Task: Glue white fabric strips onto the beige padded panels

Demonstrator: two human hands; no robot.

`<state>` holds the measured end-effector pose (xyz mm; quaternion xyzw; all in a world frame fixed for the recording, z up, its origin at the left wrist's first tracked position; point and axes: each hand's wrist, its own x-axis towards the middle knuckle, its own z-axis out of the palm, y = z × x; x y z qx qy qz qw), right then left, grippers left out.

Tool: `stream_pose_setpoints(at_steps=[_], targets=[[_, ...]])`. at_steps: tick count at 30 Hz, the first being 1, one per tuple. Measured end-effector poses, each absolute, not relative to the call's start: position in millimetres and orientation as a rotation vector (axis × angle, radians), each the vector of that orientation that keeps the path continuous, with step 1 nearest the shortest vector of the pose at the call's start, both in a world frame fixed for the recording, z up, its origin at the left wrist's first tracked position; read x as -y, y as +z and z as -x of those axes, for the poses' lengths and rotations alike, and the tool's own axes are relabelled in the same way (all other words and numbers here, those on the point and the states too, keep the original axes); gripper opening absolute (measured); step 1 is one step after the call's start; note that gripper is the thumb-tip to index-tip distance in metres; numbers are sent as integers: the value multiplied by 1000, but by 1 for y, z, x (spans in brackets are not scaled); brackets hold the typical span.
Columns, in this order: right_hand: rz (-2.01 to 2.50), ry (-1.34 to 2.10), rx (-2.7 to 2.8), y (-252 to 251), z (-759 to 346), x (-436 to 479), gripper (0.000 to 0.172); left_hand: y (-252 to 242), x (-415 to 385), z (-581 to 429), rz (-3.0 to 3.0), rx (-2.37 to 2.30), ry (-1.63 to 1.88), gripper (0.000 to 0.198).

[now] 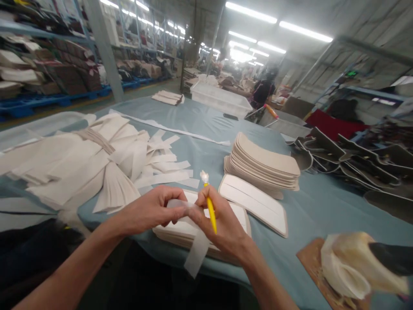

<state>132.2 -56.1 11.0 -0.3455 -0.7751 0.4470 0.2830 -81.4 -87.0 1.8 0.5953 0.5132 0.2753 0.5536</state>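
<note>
My left hand (161, 207) pinches one end of a pale, translucent strip (197, 254). My right hand (222, 221) grips the same strip between thumb and finger, and its free end hangs down in front. A thin yellow brush (211, 213) with a whitish tip pointing away from me is also held in my right hand. Beneath both hands lies a stack of white-faced panels with beige edges (164, 234), partly hidden by my fingers. Touching it on the right is a single white panel (258, 206) with a line along its middle.
Loose cream strips (129, 150) are heaped at left. A beige panel stack (264, 159) stands at right, near dark curved pieces (342, 155). A pale container (345, 267) sits on a brown board at front right. Farther back are a white bin (219, 99) and a person (263, 90).
</note>
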Motion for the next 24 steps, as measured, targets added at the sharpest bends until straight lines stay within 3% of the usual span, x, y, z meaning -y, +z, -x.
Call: stream_pose_setpoints(at_steps=[10, 15, 19, 24], targets=[[1044, 1238, 1980, -22, -113, 39, 20, -20, 88, 98, -1318, -1298, 866, 41], [1162, 1237, 2010, -33, -112, 36, 20, -53, 108, 113, -1244, -1664, 1123, 46], [1199, 1202, 2061, -39, -111, 34, 18, -87, 136, 108, -1251, -2013, 1215, 37], [1209, 1229, 2121, -43, -108, 33, 17, -110, 164, 82, -1637, -2048, 1372, 13]])
